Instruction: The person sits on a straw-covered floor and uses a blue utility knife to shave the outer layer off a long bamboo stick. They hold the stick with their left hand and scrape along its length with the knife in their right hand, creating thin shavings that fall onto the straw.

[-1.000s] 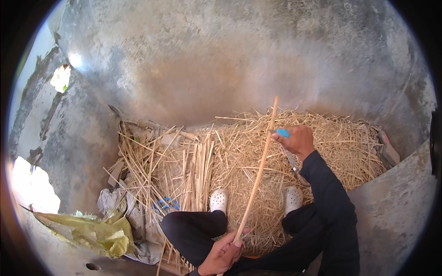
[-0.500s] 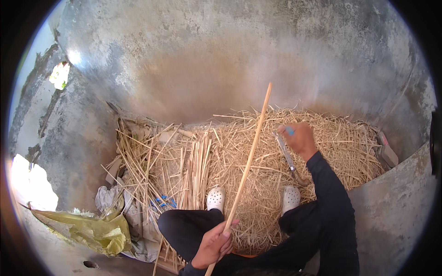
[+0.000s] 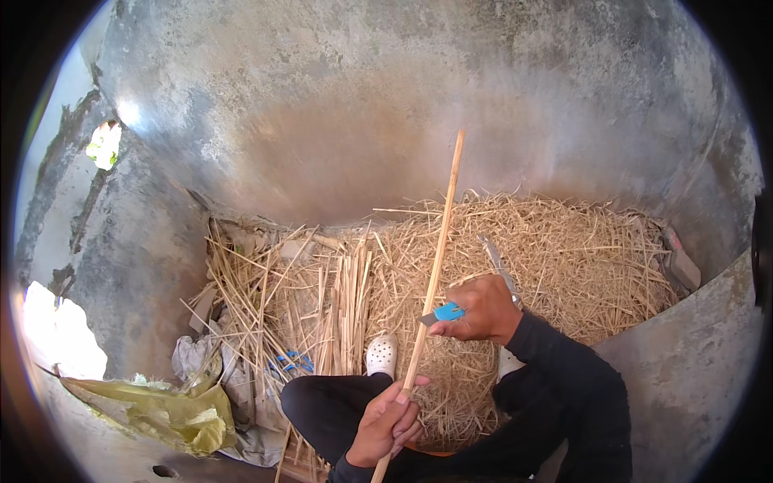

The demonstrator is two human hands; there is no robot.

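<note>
My left hand [image 3: 388, 427] is wrapped round the lower part of a long pale wooden strip [image 3: 444, 233], which slants up and away from my lap. In my right hand [image 3: 481, 309] is a small blue-handled knife [image 3: 442, 313], its short blade lying against the strip well above my left hand. Part of the knife's handle is hidden in my fist. Beyond my right hand, a larger curved knife [image 3: 489, 249] lies on the shavings, its handle mostly covered by the hand.
Thick wood shavings [image 3: 580, 266] cover the floor ahead and to the right. Several cut strips [image 3: 345, 314] lie left of my white clog [image 3: 381, 355]. A yellowish sack [image 3: 173, 414] is at lower left. Concrete walls [image 3: 322, 113] enclose the space; a brick-like block [image 3: 681, 262] sits at right.
My right hand has come down and left, bringing the small knife's blade onto the strip. The strip's top has tilted slightly left, while my left hand keeps its hold.
</note>
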